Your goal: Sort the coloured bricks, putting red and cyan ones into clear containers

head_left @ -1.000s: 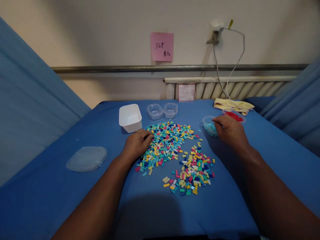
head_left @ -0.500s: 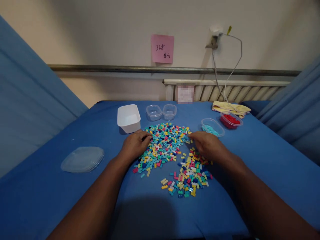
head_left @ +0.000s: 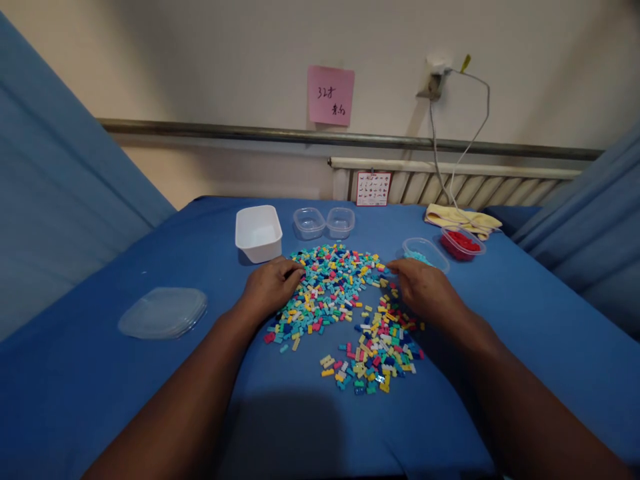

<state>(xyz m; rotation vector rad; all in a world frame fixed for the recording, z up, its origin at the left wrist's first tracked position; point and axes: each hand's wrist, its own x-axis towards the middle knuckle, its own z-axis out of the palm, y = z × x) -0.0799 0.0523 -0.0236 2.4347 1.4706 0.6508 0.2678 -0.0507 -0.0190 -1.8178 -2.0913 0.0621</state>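
Observation:
A big mixed heap of small toy building bricks (head_left: 330, 287) in turquoise, yellow, pink, white and dark blue spreads over the blue cloth. A smaller cluster of bricks (head_left: 383, 350) lies nearer me on the right. At the heap's left edge rests my left hand (head_left: 273, 285), closed, thumb and fingers together; whatever they pinch is hidden. My right hand (head_left: 425, 287) hovers by the heap's right edge, fingertips pressed together, with any brick in them too small to make out. Just behind it stands a clear tub (head_left: 434, 248) with turquoise bricks, beside a clear tub of red bricks (head_left: 461, 244).
A white plastic box (head_left: 259, 233) and two clear tubs (head_left: 309, 223) stand behind the heap. Stacked clear lids (head_left: 164, 312) lie at left. A yellow cloth (head_left: 463, 220) is at the back right, near a hanging cable (head_left: 467, 140). Blue curtains (head_left: 55, 167) flank the table.
My right hand has shifted slightly right, away from the heap's edge. My left hand stays in place. The view has tilted a little.

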